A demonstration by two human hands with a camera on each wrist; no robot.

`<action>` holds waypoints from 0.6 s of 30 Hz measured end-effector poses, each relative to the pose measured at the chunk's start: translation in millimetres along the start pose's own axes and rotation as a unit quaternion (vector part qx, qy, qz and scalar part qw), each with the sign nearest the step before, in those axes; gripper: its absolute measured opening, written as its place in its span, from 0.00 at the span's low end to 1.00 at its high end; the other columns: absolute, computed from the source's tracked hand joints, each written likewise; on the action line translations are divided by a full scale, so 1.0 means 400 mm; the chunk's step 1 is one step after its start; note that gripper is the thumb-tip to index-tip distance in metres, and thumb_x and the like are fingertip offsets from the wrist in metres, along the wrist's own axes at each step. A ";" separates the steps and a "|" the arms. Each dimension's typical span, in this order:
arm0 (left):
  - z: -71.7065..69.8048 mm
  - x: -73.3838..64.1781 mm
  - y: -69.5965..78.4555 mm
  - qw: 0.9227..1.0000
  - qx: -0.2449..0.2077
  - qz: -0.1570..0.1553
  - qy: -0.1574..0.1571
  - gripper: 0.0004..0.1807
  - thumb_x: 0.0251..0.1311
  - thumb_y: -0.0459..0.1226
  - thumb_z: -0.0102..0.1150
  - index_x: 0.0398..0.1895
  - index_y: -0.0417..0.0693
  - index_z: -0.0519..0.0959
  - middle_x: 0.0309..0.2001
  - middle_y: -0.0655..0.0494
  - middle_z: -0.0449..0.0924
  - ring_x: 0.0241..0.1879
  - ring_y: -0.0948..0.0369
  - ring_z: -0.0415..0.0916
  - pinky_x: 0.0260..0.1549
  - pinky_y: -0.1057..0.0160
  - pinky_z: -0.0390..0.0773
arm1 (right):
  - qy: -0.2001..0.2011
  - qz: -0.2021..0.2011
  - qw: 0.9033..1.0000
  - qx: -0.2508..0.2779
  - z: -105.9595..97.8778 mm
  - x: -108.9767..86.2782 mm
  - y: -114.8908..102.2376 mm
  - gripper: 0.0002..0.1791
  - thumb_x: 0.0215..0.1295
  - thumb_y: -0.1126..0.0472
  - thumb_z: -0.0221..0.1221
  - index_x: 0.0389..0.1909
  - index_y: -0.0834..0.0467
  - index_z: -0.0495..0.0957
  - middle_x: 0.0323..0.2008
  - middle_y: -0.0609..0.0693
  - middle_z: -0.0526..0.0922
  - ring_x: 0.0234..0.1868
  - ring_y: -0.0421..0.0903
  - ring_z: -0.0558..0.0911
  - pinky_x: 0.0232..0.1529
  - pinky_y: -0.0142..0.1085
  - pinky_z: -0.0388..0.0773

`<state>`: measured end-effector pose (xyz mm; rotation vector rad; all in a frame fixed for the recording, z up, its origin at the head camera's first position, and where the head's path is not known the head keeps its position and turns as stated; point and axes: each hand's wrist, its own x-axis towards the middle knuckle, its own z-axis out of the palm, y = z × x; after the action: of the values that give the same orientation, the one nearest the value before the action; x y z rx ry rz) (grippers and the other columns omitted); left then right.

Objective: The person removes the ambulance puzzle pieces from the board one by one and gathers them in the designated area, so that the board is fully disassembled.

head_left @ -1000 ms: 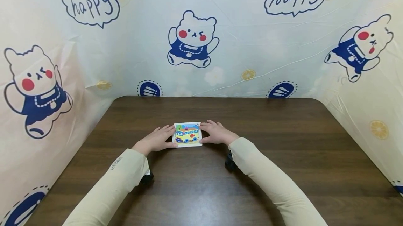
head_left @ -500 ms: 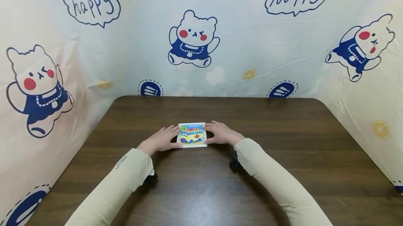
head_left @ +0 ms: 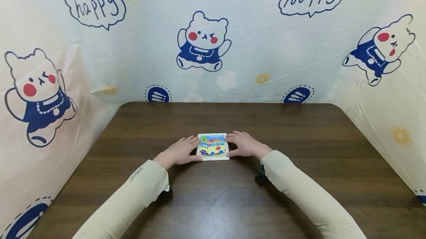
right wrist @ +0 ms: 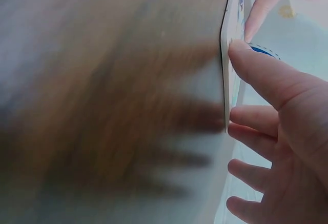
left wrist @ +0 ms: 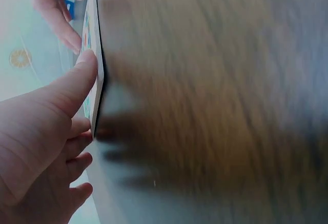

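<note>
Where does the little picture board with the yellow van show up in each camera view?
Head: the picture board is below the centre, between the left hand and right hand.
Left wrist: the picture board is a thin, slanted strip at upper left.
Right wrist: the picture board is a thin strip at upper right.
Shared landmark: the brown table.

We see room to pass over the table [head_left: 213,198] between the sleeves [head_left: 128,196] and behind the picture [head_left: 213,148]; the left hand [head_left: 179,151] and right hand [head_left: 247,145] block its two sides; the cloth [head_left: 249,54] stands across the table's far edge.
</note>
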<state>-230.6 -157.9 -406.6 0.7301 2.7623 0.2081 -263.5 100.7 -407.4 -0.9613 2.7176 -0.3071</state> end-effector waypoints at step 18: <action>0.022 -0.013 0.077 0.999 0.020 0.041 -0.008 0.41 0.56 0.59 0.53 0.69 0.49 0.59 0.69 0.42 0.50 0.67 0.48 0.47 0.63 0.53 0.51 | -0.003 -0.018 1.000 -0.011 -0.004 -0.084 0.014 0.36 0.55 0.44 0.62 0.60 0.62 0.70 0.61 0.58 0.67 0.65 0.60 0.58 0.62 0.56 0.49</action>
<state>-209.5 -133.4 -407.6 0.8535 2.7312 0.1629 -241.8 126.5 -402.0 -1.0156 2.7057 -0.2806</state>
